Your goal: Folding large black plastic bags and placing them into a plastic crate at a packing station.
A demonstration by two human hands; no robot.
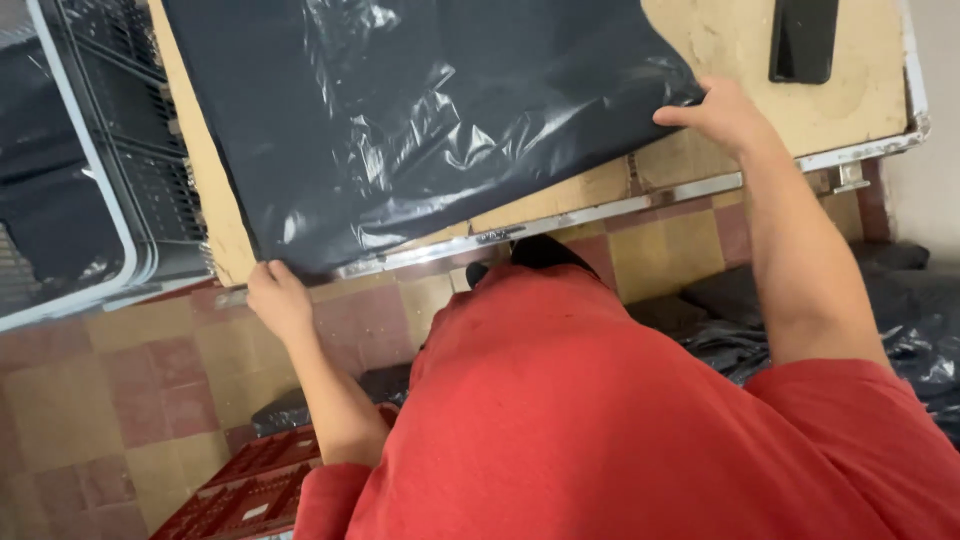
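A large black plastic bag (420, 110) lies flat on a worn tan table (720, 45) with a metal edge. My left hand (275, 295) pinches the bag's near left corner at the table's front edge. My right hand (718, 112) grips the bag's near right corner, fingers curled onto the plastic. Both arms reach out from my red shirt (600, 420), which fills the lower part of the view.
A dark flat phone-like object (803, 38) rests on the table's far right. A wire rack with a white frame (95, 160) stands at the left. A red plastic crate (250, 490) and more black bags (900, 320) lie on the tiled floor.
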